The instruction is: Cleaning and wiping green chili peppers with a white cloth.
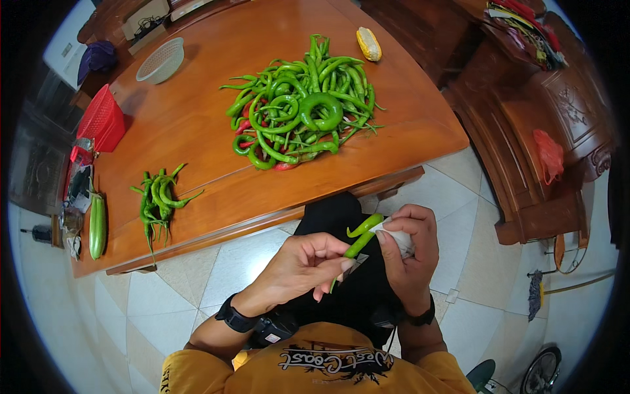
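Over my lap, my left hand (298, 266) pinches a curled green chili pepper (356, 246) between thumb and fingers, near its stem end. My right hand (415, 259) is closed around a crumpled white cloth or tissue (401, 243), which meets the pepper's other side. Part of the cloth is hidden behind the right fingers. On the wooden table (203, 144) ahead lies a large heap of green chili peppers (289, 85), with a few red ones among them. To the left sits a smaller bunch of green peppers (157, 197), laid roughly side by side.
At the table's left end are a long green gourd (97, 226) and a red plastic basket (104, 121). Farther back stands a pale colander (161, 60). A partly yellow corn cob (369, 44) lies beyond the heap. Carved wooden furniture (518, 164) stands to the right.
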`<action>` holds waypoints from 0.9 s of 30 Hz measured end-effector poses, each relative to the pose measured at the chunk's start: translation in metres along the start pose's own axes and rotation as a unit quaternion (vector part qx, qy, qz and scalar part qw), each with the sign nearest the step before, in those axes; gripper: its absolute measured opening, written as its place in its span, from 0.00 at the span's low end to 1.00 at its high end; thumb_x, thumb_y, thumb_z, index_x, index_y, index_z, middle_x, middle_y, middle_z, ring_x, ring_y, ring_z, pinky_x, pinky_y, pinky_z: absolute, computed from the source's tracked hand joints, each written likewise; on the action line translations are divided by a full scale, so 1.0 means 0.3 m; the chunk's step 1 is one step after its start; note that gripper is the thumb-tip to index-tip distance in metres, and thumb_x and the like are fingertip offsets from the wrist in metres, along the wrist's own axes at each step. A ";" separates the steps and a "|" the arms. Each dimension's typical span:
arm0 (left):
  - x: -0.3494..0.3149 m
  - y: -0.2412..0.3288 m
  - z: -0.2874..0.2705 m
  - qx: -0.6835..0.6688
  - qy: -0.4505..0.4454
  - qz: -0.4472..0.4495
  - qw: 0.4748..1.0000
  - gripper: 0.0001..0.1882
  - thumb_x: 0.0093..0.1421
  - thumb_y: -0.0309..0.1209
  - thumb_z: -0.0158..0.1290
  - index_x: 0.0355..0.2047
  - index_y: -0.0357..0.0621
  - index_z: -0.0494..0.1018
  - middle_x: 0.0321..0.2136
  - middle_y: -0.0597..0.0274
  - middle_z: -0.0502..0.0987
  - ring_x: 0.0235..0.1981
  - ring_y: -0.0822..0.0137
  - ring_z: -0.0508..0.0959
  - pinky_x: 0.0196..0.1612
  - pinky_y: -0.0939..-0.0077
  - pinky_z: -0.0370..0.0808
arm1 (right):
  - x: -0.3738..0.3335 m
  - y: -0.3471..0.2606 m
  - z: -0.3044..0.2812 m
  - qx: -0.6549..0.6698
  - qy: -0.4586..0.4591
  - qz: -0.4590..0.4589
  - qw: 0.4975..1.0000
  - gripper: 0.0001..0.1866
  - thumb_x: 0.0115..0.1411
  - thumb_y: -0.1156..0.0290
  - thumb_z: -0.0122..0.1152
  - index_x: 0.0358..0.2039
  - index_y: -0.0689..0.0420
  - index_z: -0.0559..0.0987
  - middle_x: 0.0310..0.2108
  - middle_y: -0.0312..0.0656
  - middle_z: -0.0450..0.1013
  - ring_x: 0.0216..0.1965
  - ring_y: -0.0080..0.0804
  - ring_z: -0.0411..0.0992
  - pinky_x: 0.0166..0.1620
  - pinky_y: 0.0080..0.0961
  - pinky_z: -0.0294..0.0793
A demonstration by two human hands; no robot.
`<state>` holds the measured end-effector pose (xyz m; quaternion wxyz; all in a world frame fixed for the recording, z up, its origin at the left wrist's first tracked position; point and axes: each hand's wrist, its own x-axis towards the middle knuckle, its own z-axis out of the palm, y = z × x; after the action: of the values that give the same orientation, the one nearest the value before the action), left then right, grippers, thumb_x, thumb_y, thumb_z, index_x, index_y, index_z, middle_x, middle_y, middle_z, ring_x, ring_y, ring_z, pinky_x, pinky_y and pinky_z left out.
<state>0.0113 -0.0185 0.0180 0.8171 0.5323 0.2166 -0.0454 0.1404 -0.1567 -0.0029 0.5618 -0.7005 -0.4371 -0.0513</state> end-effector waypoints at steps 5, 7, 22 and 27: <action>0.012 -0.008 -0.001 0.019 -0.003 -0.001 1.000 0.06 0.58 0.23 0.53 0.36 0.37 0.72 0.21 0.65 0.75 0.14 0.81 0.72 0.15 0.89 0.68 | -0.006 0.000 0.005 0.018 0.020 0.007 1.000 0.10 0.48 0.81 0.64 0.32 0.58 0.75 0.35 0.42 0.68 0.33 0.32 0.69 0.36 0.23 0.69; 0.013 -0.005 -0.001 0.024 -0.003 -0.004 1.000 0.06 0.58 0.23 0.54 0.36 0.36 0.72 0.21 0.65 0.75 0.14 0.81 0.72 0.15 0.89 0.68 | -0.002 -0.009 0.004 0.017 0.009 0.000 1.000 0.10 0.48 0.81 0.64 0.31 0.58 0.75 0.35 0.42 0.68 0.33 0.32 0.69 0.35 0.23 0.69; 0.010 -0.004 -0.003 0.011 0.000 0.019 1.000 0.06 0.58 0.25 0.54 0.35 0.36 0.72 0.21 0.66 0.75 0.15 0.81 0.72 0.17 0.89 0.69 | -0.004 -0.014 0.000 0.004 -0.015 -0.022 1.000 0.11 0.45 0.83 0.62 0.31 0.58 0.76 0.34 0.42 0.69 0.32 0.34 0.70 0.35 0.24 0.71; 0.013 -0.003 -0.003 0.022 -0.010 0.046 0.999 0.10 0.62 0.29 0.51 0.40 0.35 0.72 0.20 0.69 0.72 0.18 0.83 0.70 0.18 0.89 0.69 | -0.011 -0.020 -0.001 0.040 -0.059 -0.026 0.997 0.11 0.45 0.83 0.62 0.31 0.58 0.76 0.37 0.44 0.68 0.34 0.34 0.70 0.35 0.24 0.71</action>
<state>0.0142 -0.0175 0.0153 0.8085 0.5591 0.1826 -0.0178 0.1346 -0.1590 -0.0003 0.5614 -0.6675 -0.4891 -0.0073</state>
